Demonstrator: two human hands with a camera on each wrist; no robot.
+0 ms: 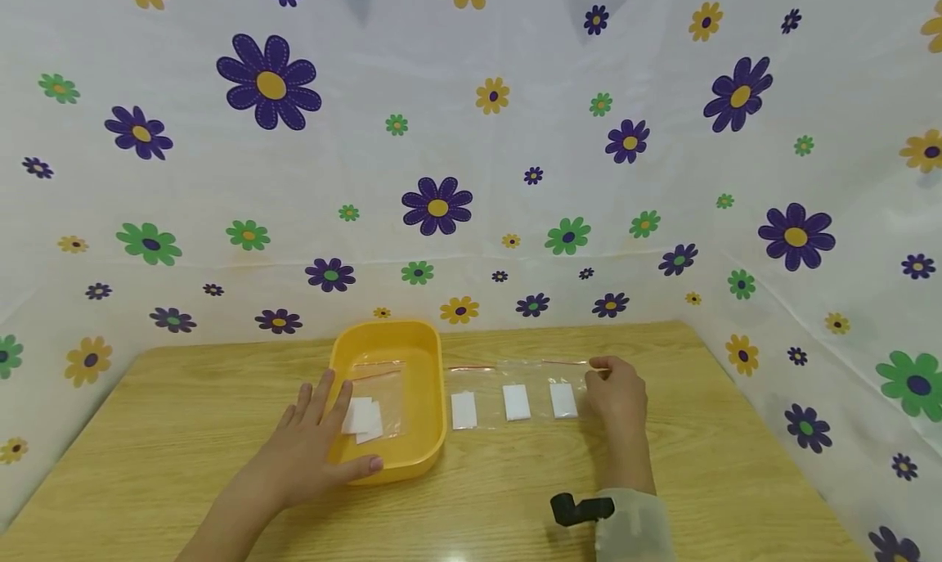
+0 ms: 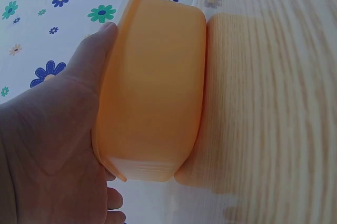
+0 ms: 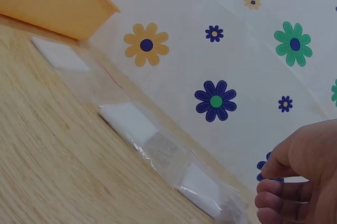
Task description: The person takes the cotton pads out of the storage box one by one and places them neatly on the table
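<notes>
My left hand [image 1: 305, 451] lies spread over the left side of a yellow plastic bin [image 1: 423, 456], its thumb across the front rim. Inside the bin are clear zip bags [image 1: 390, 390] with white folded pieces [image 1: 370, 419] in them. To the bin's right, three more clear bags lie in an overlapping row, holding a left white piece [image 1: 464, 411], a middle one [image 1: 517, 402] and a right one [image 1: 563, 400]. My right hand [image 1: 620, 390] is beside the right end of the row, fingers loosely bent. In the right wrist view, its fingertips [image 3: 269, 186] show apart from the nearest bag [image 3: 202, 190].
The wooden table [image 1: 515, 488] backs onto a white flower-print cloth [image 1: 515, 137], which also rises at both sides. A black wrist mount [image 1: 581, 510] sticks out from the right sleeve [image 1: 633, 529] above the tabletop.
</notes>
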